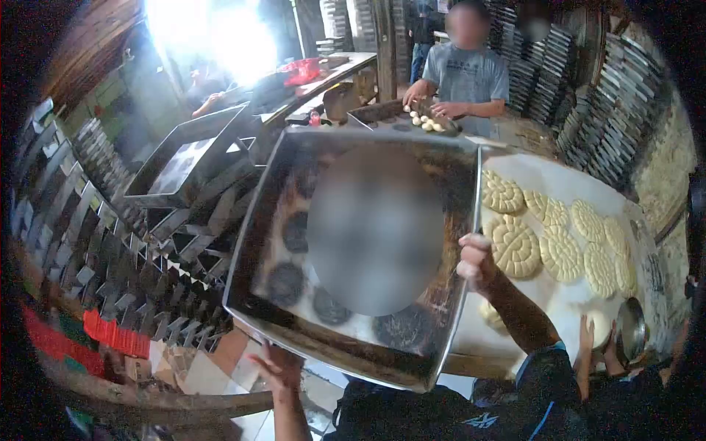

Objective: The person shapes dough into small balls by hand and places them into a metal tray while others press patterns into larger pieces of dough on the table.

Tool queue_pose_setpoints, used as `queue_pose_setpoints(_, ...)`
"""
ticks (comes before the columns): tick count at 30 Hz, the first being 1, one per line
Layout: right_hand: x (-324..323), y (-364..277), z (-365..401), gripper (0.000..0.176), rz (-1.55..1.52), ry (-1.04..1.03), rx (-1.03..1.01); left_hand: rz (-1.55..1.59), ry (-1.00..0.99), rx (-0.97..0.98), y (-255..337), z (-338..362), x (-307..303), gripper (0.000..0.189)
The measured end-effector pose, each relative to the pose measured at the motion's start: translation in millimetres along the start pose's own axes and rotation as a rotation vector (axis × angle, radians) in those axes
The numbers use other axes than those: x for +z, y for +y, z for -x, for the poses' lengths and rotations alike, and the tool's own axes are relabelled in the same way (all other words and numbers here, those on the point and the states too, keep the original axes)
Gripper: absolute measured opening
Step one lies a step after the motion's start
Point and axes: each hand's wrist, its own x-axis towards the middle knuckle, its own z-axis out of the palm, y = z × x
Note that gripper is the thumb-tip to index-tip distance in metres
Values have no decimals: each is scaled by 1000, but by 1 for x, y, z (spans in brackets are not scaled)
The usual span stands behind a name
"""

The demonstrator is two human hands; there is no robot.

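A large, deep metal baking tray (460, 198) is raised and tilted in front of me. Dark round marks show on its bottom, and a blurred grey patch covers its middle. My right hand (478, 261) is closed around the tray's right rim. At the lower left corner, my left hand (279, 367) supports the tray from beneath, thumb spread outward and some fingers hidden. Just right of the tray, scored round dough pieces (512, 246) lie on a pale worktable (471, 323).
Across the table a person in a grey shirt (471, 77) handles small dough balls (426, 121). At lower right, another person's hands (586, 345) touch dough beside a round metal pan (631, 328). Stacked trays (176, 272) line the left; another deep tray (187, 158) sits on top.
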Motion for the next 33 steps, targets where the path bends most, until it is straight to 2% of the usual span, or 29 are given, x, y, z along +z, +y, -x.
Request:
queue_pose_setpoints(2, -2, -16, 13, 16, 375, -32, -224, -224, 191, -131, -12, 8, 12, 80)
queue_pose_setpoints(4, -2, -17, 35, 24, 468, -87, -388, -336, 418, -221, -30, 17, 23, 70)
queue_pose_setpoints(5, 2, -14, 48, 23, 439, -88, -388, -332, 544, -243, -42, 20, 20, 63)
queue_pose_setpoints(6, 9, -8, 61, 22, 413, -87, -385, -364, 619, -131, -55, 24, -10, 50)
queue_pose_setpoints(7, 18, -3, 77, 22, 390, -84, -379, -139, 416, -180, -54, 24, -9, 46)
queue_pose_setpoints(8, 33, -1, 105, 21, 260, -39, -139, -231, 663, -119, -50, 31, -4, 50)
queue_pose_setpoints(9, 53, -3, 129, 21, 133, 15, 94, -419, 692, -108, -50, 30, -17, 47)
queue_pose_setpoints(11, 67, 5, 133, 19, 168, -55, -117, -1145, 613, -49, -40, 34, -64, 42)
queue_pose_setpoints(12, 81, 13, 140, 16, 201, -36, -156, -1311, 591, -15, -38, 28, -63, 40)
queue_pose_setpoints(13, 91, 21, 144, 14, 239, -24, -207, -1224, 645, -107, -41, 25, -60, 39)
queue_pose_setpoints(14, 98, 18, 142, 11, 193, -20, -118, -905, 625, -143, -43, 22, -67, 39)
queue_pose_setpoints(15, 110, 16, 148, 12, -3, -52, 98, -574, 585, -171, -47, 18, -81, 39)
queue_pose_setpoints(16, 122, 22, 156, 12, -41, -31, 177, -250, 572, -210, -51, 14, -95, 40)
queue_pose_setpoints(17, 131, 25, 156, 12, -83, -13, 254, -176, 568, -202, -52, 4, -109, 40)
queue_pose_setpoints(21, 197, 51, 169, 14, -6, -26, 184, -536, 560, 28, -43, -39, -180, 40)
queue_pose_setpoints(23, 218, 76, 173, 13, 131, -44, 98, -594, 517, 95, -45, -59, -206, 40)
queue_pose_setpoints(25, 215, 69, 154, 18, 200, -124, 69, -611, 476, 122, -49, -71, -225, 40)
queue_pose_setpoints(27, 210, 69, 148, 23, 510, -177, -194, -573, 431, 123, -51, -82, -241, 40)
queue_pose_setpoints(30, 209, 62, 140, 34, 582, -309, -6, -382, 370, 38, -49, -112, -270, 54)
queue_pose_setpoints(31, 203, 56, 142, 33, 549, -307, 145, -318, 358, 7, -51, -118, -270, 59)
queue_pose_setpoints(32, 198, 46, 147, 33, 514, -298, 301, -332, 364, 43, -53, -119, -271, 61)
queue_pose_setpoints(33, 184, 23, 133, 30, 581, -286, 351, -345, 370, 80, -54, -120, -264, 62)
